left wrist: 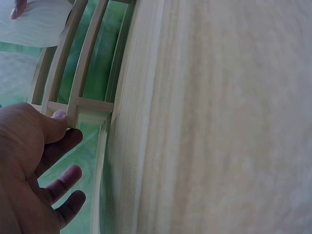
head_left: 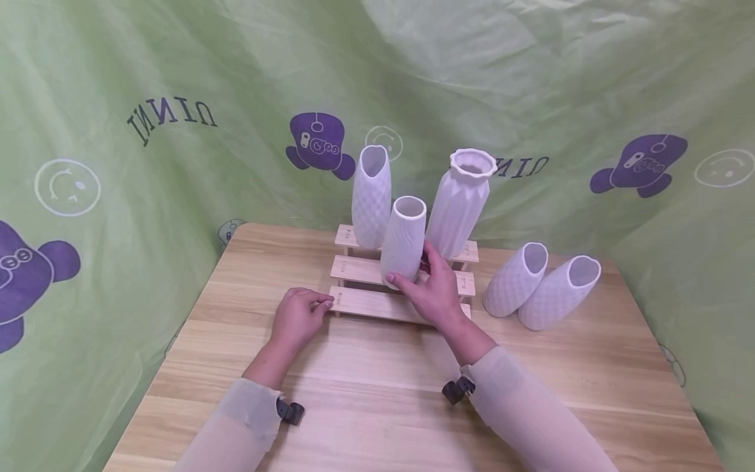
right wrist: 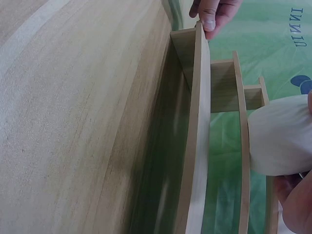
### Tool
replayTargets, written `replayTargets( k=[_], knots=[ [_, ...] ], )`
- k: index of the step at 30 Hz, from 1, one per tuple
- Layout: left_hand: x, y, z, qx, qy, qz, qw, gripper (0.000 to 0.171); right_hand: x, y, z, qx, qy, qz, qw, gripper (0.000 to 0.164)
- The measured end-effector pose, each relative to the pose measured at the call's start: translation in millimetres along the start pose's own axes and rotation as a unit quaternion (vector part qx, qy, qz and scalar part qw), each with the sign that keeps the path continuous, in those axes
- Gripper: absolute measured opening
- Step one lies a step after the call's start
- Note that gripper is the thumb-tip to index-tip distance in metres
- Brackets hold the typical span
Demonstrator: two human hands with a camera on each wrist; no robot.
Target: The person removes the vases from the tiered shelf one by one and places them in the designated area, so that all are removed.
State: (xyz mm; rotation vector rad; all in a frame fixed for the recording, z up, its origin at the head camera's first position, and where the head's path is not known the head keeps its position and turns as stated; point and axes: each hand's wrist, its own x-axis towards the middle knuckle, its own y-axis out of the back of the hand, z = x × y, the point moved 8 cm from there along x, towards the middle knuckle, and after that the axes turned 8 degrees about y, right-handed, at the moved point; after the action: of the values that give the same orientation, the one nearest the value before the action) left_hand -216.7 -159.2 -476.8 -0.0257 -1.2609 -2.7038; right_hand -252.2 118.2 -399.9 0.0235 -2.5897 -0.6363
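My right hand grips a white vase with a wavy relief, low down, thumb in front and fingers behind. The vase stands upright at the middle step of a three-step wooden rack; in the right wrist view its base meets that step's edge. With thumb and forefinger my left hand pinches the left end of the lowest board, the other fingers loosely spread. On the top step stand a diamond-textured vase at left and a taller pleated vase with a frilled rim at right.
Two more diamond-textured white vases, one beside the other, stand on the wooden table right of the rack. A green printed curtain hangs behind and around the table.
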Motion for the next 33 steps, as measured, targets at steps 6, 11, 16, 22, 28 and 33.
replayTargets(
  k=[6,11,16,22,28,33],
  knots=[
    [-0.6,-0.5,1.1,-0.001,-0.004,0.001,1.0000,0.010,-3,2,0,-0.006,-0.001,0.013,1.000,0.083],
    [-1.3,-0.5,1.5,-0.001,-0.004,-0.001,1.0000,0.009,-7,3,-2,-0.002,0.008,0.021,1.000,0.080],
    [-1.6,1.6,2.2,-0.004,-0.004,0.003,1.0000,0.009,-9,6,-5,-0.004,0.014,0.025,1.000,0.077],
    [-1.5,1.7,3.2,-0.001,-0.010,0.005,0.9999,0.010,-12,9,-7,-0.006,0.012,0.024,1.000,0.077],
    [-1.0,1.5,3.0,-0.001,-0.007,0.000,1.0000,0.011,-16,13,-7,-0.011,0.000,0.024,1.000,0.076],
    [-0.7,1.2,2.5,-0.001,-0.005,-0.004,1.0000,0.011,-22,19,-7,0.005,-0.012,0.025,1.000,0.076]
  ],
)
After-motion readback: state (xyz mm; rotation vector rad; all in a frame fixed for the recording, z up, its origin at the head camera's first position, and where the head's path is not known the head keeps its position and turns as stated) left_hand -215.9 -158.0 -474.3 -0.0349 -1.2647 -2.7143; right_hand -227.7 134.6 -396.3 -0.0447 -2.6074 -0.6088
